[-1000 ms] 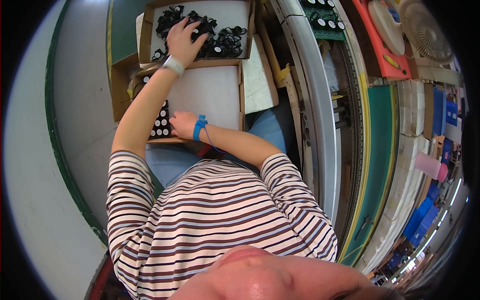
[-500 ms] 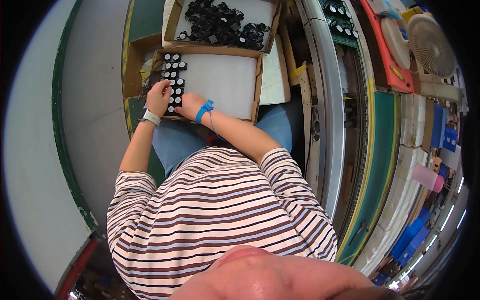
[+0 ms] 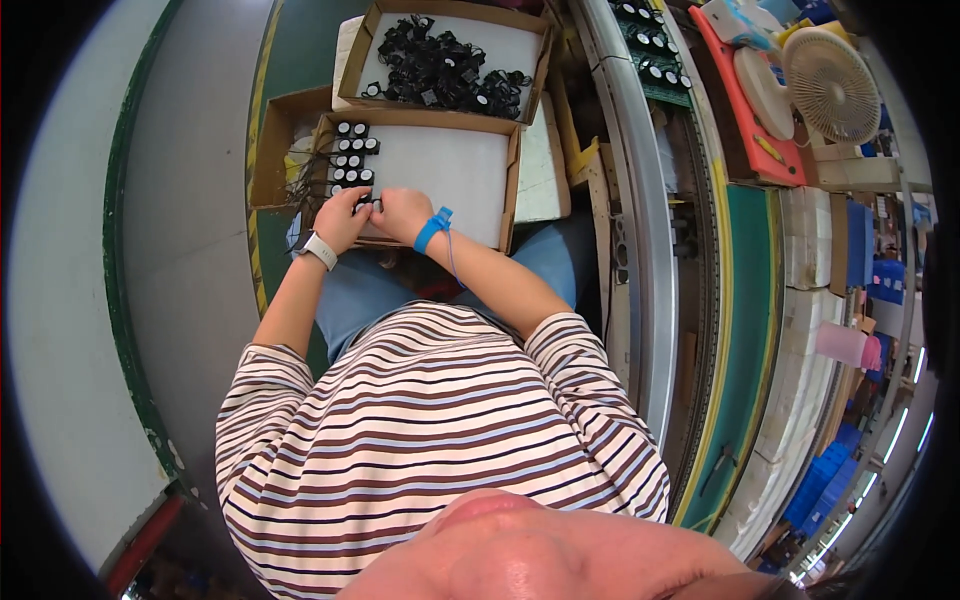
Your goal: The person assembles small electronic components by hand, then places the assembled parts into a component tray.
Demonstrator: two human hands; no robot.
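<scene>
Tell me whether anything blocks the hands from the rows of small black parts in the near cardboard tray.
Nothing visible does. The left hand and right hand already rest at the end of the small black parts on the white-lined cardboard tray.

Near box [image 3: 505, 195] on the lap, parts [image 3: 352, 158] in its left corner; second box [image 3: 545, 55] behind.

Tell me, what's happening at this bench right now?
A seated person in a striped shirt works over a shallow cardboard tray with a white liner on the lap. The left hand and right hand meet at its near left corner, beside rows of small black round parts. A second box beyond holds a loose heap of black wired parts.
</scene>
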